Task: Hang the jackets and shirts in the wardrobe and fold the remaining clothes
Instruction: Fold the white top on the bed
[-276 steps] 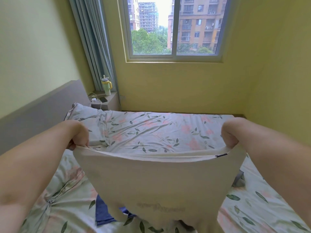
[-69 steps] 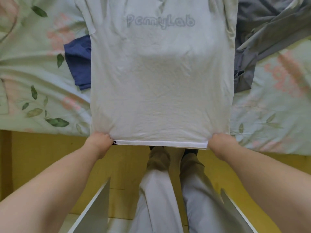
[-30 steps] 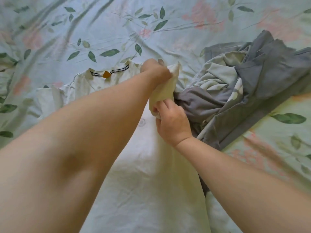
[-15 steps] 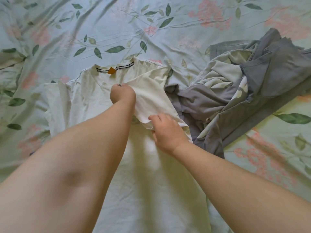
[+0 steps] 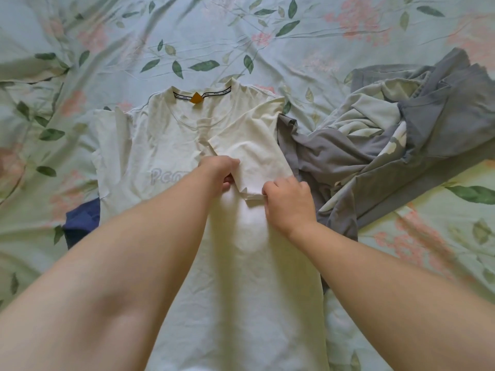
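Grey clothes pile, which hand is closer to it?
Right. The right hand pinches the white T-shirt sleeve beside the grey clothes pile; the left hand grips it farther in.

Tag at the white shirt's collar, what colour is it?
The tag is mustard orange; head view.

Bed: white tee, grey clothes, navy garment

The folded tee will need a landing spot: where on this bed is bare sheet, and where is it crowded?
Bare sheet runs wide past the collar end of the white T-shirt, and left of it above the blue garment. Crowded: the grey clothes pile butts against its right edge.
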A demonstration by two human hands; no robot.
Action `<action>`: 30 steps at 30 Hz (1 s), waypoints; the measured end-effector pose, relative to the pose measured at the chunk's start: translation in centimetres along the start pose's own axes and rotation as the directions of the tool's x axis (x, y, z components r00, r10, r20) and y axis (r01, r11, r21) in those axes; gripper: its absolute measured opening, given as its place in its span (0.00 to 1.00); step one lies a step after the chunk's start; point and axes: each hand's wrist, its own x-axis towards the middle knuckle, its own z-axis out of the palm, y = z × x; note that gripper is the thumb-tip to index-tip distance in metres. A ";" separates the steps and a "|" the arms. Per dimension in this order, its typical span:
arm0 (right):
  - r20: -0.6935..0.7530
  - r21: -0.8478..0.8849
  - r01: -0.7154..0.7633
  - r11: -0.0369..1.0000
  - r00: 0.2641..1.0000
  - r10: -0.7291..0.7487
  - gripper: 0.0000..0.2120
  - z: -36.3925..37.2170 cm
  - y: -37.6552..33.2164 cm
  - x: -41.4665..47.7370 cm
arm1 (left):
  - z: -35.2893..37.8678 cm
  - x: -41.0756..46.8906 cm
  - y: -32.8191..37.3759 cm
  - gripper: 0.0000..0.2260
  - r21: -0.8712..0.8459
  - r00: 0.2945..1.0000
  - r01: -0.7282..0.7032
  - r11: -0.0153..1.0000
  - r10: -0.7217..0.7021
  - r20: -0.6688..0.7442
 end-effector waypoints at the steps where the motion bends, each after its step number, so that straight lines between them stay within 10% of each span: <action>1: -0.015 0.033 0.039 0.999 0.999 -0.038 0.07 -0.1 0.0 -0.1 | 0.1 -0.1 -0.1 0.11 -0.019 1.000 -0.008 1.000 0.007 -0.025; 6: -0.010 0.243 0.252 0.937 0.966 -0.258 0.08 -0.9 -0.2 -0.6 | 0.2 -0.2 -0.7 0.17 0.007 0.946 -0.065 0.998 0.064 -0.319; 11: -0.116 0.330 0.144 0.933 0.987 -0.111 0.12 -2.3 2.0 2.2 | 1.8 -2.9 -1.3 0.18 0.429 0.799 -0.083 0.900 0.317 -0.510; 14: -0.194 0.372 0.009 0.928 0.979 0.068 0.12 -3.8 4.2 6.9 | 4.2 -6.7 -3.5 0.07 0.618 0.732 -0.364 0.697 0.624 -0.273; 20: 0.090 0.173 -0.210 0.962 0.976 0.196 0.20 -5.8 7.0 15.9 | 11.3 -11.0 -8.1 0.25 0.188 0.989 -0.066 0.980 0.090 -0.119; 24: 0.301 0.201 -0.251 0.947 0.936 0.184 0.19 -5.4 6.4 19.0 | 13.1 -10.7 -9.2 0.21 -0.254 0.985 0.101 0.962 -0.133 -0.112; 30: 0.294 0.346 -0.297 0.890 0.935 0.197 0.06 -5.2 6.7 20.2 | 12.2 -9.7 -8.9 0.16 -0.448 0.973 0.165 0.879 -0.220 -0.072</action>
